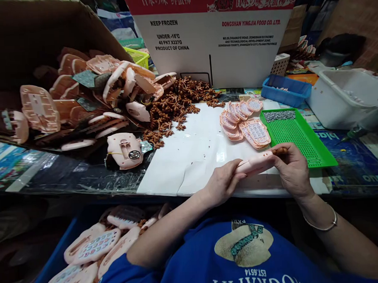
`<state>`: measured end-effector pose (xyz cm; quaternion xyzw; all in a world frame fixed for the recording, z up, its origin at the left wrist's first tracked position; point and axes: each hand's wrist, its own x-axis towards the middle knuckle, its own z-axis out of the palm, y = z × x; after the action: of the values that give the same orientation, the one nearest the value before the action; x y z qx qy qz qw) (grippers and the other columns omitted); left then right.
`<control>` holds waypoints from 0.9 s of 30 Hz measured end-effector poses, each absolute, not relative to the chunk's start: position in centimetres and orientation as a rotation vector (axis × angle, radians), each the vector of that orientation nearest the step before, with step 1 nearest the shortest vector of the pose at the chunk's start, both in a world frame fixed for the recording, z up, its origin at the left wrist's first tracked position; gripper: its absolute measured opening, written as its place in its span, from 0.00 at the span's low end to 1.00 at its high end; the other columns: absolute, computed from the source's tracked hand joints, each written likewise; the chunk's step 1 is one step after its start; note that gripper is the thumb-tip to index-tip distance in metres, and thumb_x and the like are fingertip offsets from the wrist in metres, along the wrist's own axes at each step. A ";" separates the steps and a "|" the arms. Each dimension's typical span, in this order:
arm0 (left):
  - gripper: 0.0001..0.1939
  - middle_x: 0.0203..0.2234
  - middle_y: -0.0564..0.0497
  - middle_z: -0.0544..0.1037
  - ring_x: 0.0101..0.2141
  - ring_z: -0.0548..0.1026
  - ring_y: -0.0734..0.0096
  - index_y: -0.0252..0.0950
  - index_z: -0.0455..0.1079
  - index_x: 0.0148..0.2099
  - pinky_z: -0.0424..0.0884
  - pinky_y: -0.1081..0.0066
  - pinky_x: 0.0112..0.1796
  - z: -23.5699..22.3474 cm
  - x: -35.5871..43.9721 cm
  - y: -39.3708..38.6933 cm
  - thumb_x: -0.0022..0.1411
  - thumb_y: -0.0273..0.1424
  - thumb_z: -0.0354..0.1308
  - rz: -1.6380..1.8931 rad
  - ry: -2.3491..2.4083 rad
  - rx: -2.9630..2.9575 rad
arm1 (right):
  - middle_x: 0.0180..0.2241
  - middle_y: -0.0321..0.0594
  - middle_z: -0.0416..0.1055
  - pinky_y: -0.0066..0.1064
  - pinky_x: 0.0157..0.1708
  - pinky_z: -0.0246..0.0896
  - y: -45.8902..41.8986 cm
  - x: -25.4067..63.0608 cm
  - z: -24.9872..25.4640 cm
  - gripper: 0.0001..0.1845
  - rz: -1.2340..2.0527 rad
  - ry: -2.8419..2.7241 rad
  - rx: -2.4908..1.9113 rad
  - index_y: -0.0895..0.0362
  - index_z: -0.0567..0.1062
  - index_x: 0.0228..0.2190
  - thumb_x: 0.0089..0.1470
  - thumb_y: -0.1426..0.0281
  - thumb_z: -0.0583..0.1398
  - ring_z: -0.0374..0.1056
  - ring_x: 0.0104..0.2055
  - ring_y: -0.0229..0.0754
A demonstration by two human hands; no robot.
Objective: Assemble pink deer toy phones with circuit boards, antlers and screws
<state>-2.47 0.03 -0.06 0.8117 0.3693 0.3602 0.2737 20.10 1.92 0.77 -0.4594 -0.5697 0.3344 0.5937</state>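
Observation:
My left hand (pixel 224 182) grips the near end of a pale pink plastic toy casing (pixel 255 163), held edge-on just above the white sheet (pixel 189 158). At the casing's other end, my right hand (pixel 293 168) pinches a small brown plastic piece (pixel 280 151) against it. Whether that piece is seated in the casing cannot be made out. Beyond my hands lies a pile of pink keypad plates (pixel 256 132). A green perforated tray (pixel 311 146) with small metal screws (pixel 280 115) at its far end sits beside my right hand.
A tipped carton (pixel 39 23) spills pink casing halves on the left, one casing (pixel 125 150) lying before it. Brown pieces (pixel 171 100) are heaped mid-table. Behind stand a printed box (pixel 216 52), a blue tray (pixel 287 96) and a white tub (pixel 340 97). Below, a blue bin (pixel 56 260) holds casings.

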 end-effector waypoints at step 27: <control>0.17 0.43 0.45 0.77 0.41 0.74 0.68 0.32 0.63 0.55 0.71 0.70 0.42 -0.1 -0.7 0.0 0.66 0.34 0.55 1.228 1.110 1.655 | 0.32 0.34 0.72 0.32 0.37 0.63 2.1 19.5 1.0 0.17 0.768 -1.215 -1.177 0.53 0.73 0.34 0.49 0.57 0.70 0.67 0.34 0.39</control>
<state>-0.69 -0.01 -0.07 0.6510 0.4366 0.4833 0.3899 19.53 2.14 1.03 -0.5074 -0.5239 0.3312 0.5986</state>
